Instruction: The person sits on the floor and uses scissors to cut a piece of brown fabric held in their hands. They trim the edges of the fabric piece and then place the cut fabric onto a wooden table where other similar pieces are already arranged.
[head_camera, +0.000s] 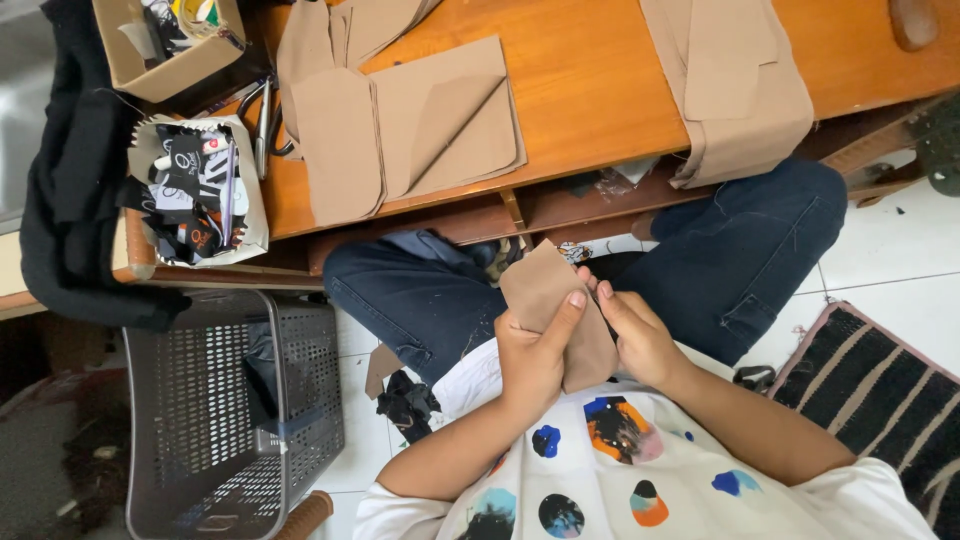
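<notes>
Both hands hold a small tan fabric piece over my lap. My left hand grips its lower left side, thumb pressed across the front. My right hand pinches its right edge with the fingertips. More tan cut pieces lie stacked on the low orange wooden table in front of me, one with a corner folded over. Another tan stack hangs over the table's near edge at the right.
A grey plastic basket stands at my left on the tiled floor. Two small boxes of dark tags and oddments sit at the table's left end, scissors beside them. Black cloth is heaped far left. A striped mat lies at the right.
</notes>
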